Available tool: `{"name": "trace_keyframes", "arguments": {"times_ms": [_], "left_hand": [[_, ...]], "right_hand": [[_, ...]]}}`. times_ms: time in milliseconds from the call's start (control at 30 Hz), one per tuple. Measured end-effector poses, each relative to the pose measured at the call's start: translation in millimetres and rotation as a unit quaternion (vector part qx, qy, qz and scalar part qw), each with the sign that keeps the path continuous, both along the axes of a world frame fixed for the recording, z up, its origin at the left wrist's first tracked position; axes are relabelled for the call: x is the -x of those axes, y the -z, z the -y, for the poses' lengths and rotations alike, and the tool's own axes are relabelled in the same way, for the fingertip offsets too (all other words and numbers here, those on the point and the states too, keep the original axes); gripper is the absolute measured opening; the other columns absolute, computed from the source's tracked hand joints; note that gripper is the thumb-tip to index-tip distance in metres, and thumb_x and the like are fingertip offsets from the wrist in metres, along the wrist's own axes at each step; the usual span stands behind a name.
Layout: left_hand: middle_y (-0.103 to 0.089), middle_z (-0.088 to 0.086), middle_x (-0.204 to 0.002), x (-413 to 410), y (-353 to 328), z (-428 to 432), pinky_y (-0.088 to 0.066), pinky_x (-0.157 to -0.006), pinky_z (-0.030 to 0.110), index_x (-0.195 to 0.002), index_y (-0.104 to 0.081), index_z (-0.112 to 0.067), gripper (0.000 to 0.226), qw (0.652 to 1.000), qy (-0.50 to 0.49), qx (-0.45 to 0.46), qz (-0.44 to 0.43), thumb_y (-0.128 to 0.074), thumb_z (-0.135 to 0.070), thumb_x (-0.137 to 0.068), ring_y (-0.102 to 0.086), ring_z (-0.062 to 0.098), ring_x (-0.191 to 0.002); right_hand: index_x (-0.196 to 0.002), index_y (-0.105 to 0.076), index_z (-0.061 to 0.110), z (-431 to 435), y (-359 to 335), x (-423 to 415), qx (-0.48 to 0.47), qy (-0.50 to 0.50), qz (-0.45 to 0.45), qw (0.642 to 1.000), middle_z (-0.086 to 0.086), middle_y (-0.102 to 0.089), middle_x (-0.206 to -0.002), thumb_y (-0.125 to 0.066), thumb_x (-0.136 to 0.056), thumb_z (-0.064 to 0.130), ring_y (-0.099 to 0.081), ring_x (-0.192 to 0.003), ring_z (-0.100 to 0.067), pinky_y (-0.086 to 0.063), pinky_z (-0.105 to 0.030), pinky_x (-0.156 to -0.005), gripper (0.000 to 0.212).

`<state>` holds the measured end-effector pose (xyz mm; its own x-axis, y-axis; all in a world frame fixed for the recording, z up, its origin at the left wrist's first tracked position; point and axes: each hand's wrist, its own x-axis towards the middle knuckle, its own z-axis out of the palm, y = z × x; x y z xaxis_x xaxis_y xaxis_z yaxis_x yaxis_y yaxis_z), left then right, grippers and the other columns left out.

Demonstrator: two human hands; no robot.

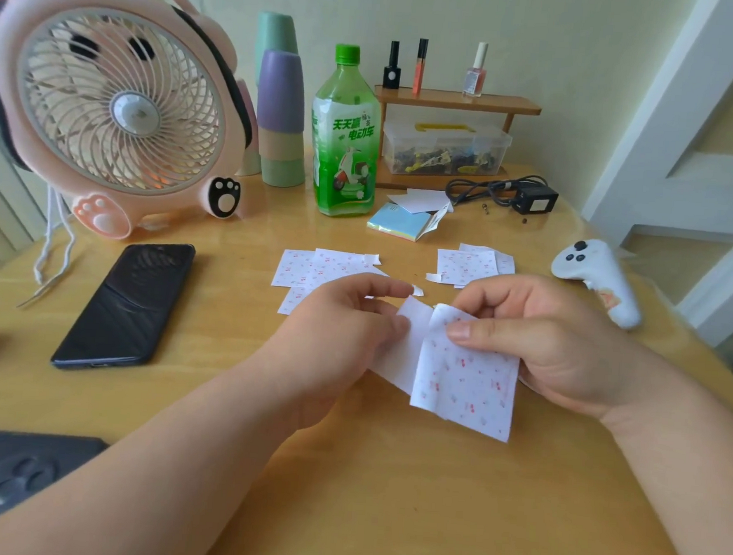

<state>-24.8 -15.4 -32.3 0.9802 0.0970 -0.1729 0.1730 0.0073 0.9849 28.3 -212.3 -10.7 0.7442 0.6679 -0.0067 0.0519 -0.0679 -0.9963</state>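
Table (343, 490): paper (465, 382) edge behind left hand (335, 331)

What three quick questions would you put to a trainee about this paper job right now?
1. True or false: the left hand and the right hand both pinch the white square paper sheet printed with small red marks.
2. Which thing lies on the table to the right of the right hand? A) black smartphone B) white plastic game controller C) green plastic bottle
3. How many small cosmetic bottles stand on top of the brown wooden shelf?

Key: 1 true; 2 B; 3 three.
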Motion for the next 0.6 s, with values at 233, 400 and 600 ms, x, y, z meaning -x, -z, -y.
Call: {"name": "trace_keyframes", "arguments": {"times_ms": [233,400,600], "left_hand": [[-0.073,0.024,-0.112,7,-12,-3,-0.053,-0.079,0.041,-0.11,-0.073,-0.01,0.032,0.99,0.084,0.1,-0.045,-0.059,0.011,-0.09,-0.067,0.032,-0.086],[-0.077,0.019,-0.101,7,-11,-5,-0.055,-0.072,0.035,-0.098,-0.077,-0.012,0.026,0.992,0.104,0.052,-0.055,-0.063,0.008,-0.089,-0.07,0.03,-0.081],[-0.077,0.005,-0.092,5,-6,-3,-0.05,-0.063,0.029,-0.097,-0.074,-0.021,0.018,0.99,0.039,-0.133,-0.02,-0.074,-0.007,-0.086,-0.063,0.016,-0.067]], "right_hand": [[-0.08,-0.078,0.016,3,-7,3,0.007,-0.007,-0.012,1.0,-0.016,-0.073,-0.083,-0.068,-0.077,0.008,-0.07,-0.073,-0.022,-0.054,-0.025,-0.064,0.013],[-0.084,-0.078,0.014,6,-10,2,0.002,-0.007,-0.031,1.0,-0.018,-0.073,-0.088,-0.066,-0.075,0.003,-0.071,-0.076,-0.024,-0.057,-0.028,-0.066,0.019],[-0.08,-0.082,0.016,7,-16,1,-0.043,0.03,-0.031,0.998,-0.006,-0.075,-0.081,-0.062,-0.071,0.001,-0.072,-0.071,-0.015,-0.056,-0.023,-0.061,0.026]]}}
